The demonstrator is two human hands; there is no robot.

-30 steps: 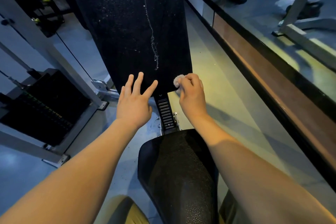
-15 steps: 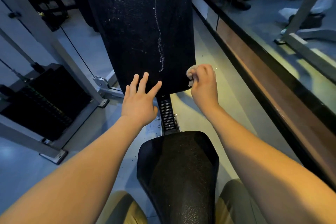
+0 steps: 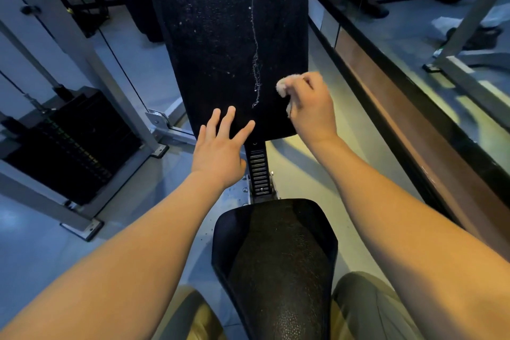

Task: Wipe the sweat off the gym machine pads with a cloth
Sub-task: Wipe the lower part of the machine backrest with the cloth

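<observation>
Past the seat (image 3: 276,257), the left hand (image 3: 218,157) lies spread and flat, resting on the lower edge of the back pad (image 3: 215,50). The right hand (image 3: 311,110) clutches a wadded cloth (image 3: 283,85) at the pad's lower right. So small a wad may only smear the white streak (image 3: 256,58) running upward.

The back pad (image 3: 229,44) runs off the top edge — most of the cloth (image 3: 284,87) hides inside the right hand (image 3: 310,107).
</observation>
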